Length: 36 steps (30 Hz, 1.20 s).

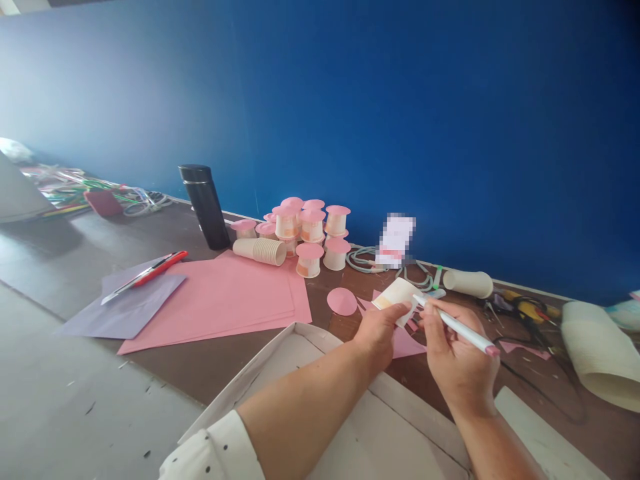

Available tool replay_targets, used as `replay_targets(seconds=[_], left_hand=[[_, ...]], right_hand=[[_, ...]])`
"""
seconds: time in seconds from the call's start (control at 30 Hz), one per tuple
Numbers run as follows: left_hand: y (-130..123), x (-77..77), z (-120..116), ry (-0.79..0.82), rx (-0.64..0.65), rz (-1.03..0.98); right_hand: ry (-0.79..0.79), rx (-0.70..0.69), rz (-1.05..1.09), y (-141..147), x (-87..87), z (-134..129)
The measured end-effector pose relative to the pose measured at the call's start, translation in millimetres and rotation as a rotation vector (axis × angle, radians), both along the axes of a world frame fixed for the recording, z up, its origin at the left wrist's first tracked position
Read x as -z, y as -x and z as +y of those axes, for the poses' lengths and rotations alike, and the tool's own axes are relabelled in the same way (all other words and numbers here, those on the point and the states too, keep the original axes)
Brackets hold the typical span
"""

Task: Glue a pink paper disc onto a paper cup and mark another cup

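Observation:
My left hand (379,333) grips a white paper cup (397,297) lying on its side in the air, with its thumb along the cup's wall. In my right hand (457,353) is a white marker (460,328) with a pink end cap. The marker's tip points at the cup's rim; whether it touches I cannot tell. A pink paper disc (342,301) lies just left of the cup. Pink paper scraps (406,344) lie beneath my hands. Behind stand several paper cups topped with pink discs (310,251), some stacked on others.
Pink sheets (230,293) and a lilac sheet (150,310) with a red utility knife (155,270) lie left. A black bottle (205,207) and nested cups (260,251) stand or lie behind. Cables (365,259) run near the blue wall. A large cup stack (595,347) lies right.

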State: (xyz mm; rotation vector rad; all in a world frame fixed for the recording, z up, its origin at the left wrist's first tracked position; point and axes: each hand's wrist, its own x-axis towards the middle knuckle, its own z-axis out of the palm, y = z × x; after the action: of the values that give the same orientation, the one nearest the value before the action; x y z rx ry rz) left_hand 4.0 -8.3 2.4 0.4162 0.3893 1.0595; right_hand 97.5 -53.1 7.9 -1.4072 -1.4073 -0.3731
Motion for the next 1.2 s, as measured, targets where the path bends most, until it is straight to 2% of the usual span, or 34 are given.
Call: replay_targets(seconds=[0.87, 1.2], left_hand=[[-1.5, 8.0, 2.9, -0.054, -0.006, -0.003], [-2.6, 6.4, 5.1, 0.013, 0.002, 0.046]], right_hand=[[-0.009, 0.0, -0.021, 0.3, -2.9, -1.5], [-0.03, -0.006, -0.054, 3.0, -5.6, -1.6]])
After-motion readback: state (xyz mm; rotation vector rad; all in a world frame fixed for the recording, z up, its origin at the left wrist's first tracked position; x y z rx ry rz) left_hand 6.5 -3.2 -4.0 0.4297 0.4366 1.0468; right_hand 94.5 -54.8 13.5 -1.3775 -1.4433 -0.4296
